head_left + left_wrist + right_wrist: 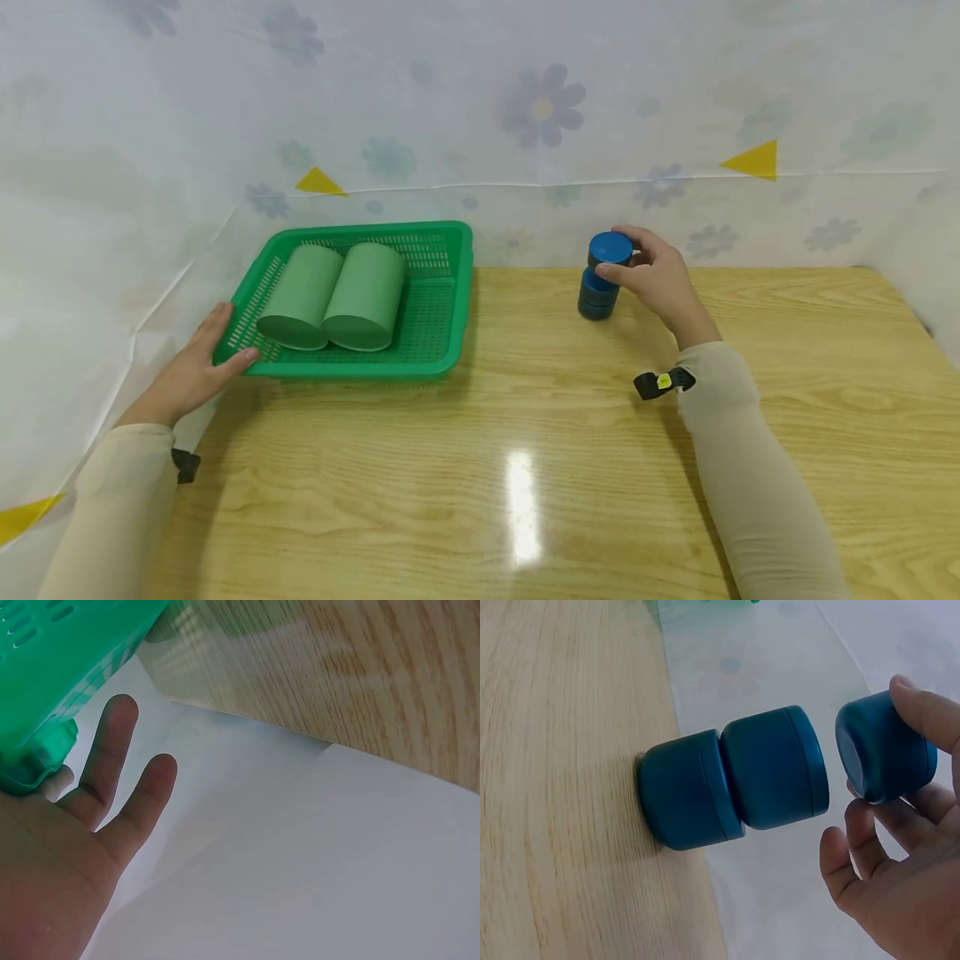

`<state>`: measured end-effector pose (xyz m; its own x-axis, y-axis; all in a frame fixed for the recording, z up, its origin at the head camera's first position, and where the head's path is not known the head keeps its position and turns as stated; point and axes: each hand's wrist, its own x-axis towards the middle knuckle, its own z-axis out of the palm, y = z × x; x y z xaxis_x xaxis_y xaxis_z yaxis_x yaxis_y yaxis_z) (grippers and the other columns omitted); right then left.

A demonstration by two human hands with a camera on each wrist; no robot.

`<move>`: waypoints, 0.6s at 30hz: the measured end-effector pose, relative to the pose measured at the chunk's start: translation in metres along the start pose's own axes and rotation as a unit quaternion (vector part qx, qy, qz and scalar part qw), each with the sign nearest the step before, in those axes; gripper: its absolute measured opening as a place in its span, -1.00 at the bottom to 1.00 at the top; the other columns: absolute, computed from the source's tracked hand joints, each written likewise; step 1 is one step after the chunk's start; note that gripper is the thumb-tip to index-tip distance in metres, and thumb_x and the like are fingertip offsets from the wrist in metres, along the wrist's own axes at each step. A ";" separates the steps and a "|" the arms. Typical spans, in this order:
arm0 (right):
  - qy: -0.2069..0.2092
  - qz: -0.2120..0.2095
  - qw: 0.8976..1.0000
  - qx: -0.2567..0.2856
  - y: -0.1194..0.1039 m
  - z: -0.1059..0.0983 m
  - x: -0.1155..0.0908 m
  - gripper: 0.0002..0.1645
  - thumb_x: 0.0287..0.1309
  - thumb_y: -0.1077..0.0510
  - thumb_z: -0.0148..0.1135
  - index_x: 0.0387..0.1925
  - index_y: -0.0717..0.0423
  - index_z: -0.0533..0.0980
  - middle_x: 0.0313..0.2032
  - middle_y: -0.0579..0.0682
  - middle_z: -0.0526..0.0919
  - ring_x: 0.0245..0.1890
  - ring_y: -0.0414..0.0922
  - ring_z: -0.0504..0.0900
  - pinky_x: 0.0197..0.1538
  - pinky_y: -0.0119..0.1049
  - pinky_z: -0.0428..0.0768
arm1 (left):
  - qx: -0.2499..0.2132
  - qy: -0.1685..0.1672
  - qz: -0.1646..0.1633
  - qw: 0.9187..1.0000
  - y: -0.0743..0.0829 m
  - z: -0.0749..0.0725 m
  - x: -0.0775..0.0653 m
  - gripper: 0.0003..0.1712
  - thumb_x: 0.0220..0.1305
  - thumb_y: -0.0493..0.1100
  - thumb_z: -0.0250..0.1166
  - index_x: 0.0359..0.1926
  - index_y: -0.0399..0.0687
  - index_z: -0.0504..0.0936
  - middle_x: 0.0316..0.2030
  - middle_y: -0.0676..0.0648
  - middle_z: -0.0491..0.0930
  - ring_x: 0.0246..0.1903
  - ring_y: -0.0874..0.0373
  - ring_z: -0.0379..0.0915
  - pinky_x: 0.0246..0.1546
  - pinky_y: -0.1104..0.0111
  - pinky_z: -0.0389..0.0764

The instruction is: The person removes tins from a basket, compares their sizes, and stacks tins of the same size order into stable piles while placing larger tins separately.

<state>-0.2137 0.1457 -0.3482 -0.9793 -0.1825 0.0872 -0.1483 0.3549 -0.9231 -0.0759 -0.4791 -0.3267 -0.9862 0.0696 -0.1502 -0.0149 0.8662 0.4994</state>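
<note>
At the left, a green plastic basket (360, 369) holds two light green cylinders (303, 292) lying side by side. My left hand (193, 367) grips its near left corner, thumb over the rim, while two fingers stretch out below in the left wrist view. Farther right, my right hand (662, 279) holds a small round blue jar (889, 754) between thumb and fingers. That jar hangs just above a stack of two matching jars, an upper jar (772, 769) and a lower jar (686, 791), with a gap showing in the right wrist view.
The wood-grain table (420, 467) spans the front. A white flowered sheet (480, 100) covers the wall behind it and the left side. Yellow triangles (753, 161) are stuck on the sheet. The basket reaches over the table's left edge.
</note>
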 end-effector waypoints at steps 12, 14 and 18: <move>-0.037 0.005 0.999 -0.008 0.006 -0.001 0.000 -0.05 0.22 -0.15 0.43 0.53 -0.04 0.23 0.34 0.12 0.38 0.36 0.10 0.30 0.24 0.22 0.37 | -0.001 0.000 -0.001 1.000 -0.002 0.001 0.001 0.05 0.53 0.18 0.06 0.60 0.09 -0.51 0.57 -0.17 -0.57 0.47 -0.45 -0.52 0.23 -0.50 -0.19; -0.043 0.005 0.999 -0.009 0.006 -0.002 0.000 -0.05 0.22 -0.15 0.42 0.53 -0.04 0.23 0.36 0.12 0.36 0.37 0.11 0.29 0.25 0.22 0.36 | 0.000 0.001 -0.001 1.000 -0.002 0.000 0.001 0.05 0.53 0.18 0.07 0.59 0.10 -0.51 0.57 -0.16 -0.57 0.48 -0.45 -0.52 0.23 -0.50 -0.19; -0.054 0.007 0.998 -0.005 0.006 -0.001 0.000 -0.06 0.22 -0.14 0.42 0.53 -0.04 0.23 0.39 0.11 0.34 0.38 0.12 0.28 0.26 0.23 0.35 | -0.004 0.000 -0.002 1.000 -0.001 0.000 0.001 0.05 0.53 0.18 0.07 0.59 0.11 -0.52 0.57 -0.15 -0.57 0.48 -0.44 -0.53 0.23 -0.50 -0.19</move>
<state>-0.2144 0.1491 -0.3535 -0.9607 -0.2757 0.0322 -0.1364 0.3678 -0.9198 -0.0766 -0.4800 -0.3273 -0.9861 0.0667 -0.1522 -0.0196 0.8629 0.5050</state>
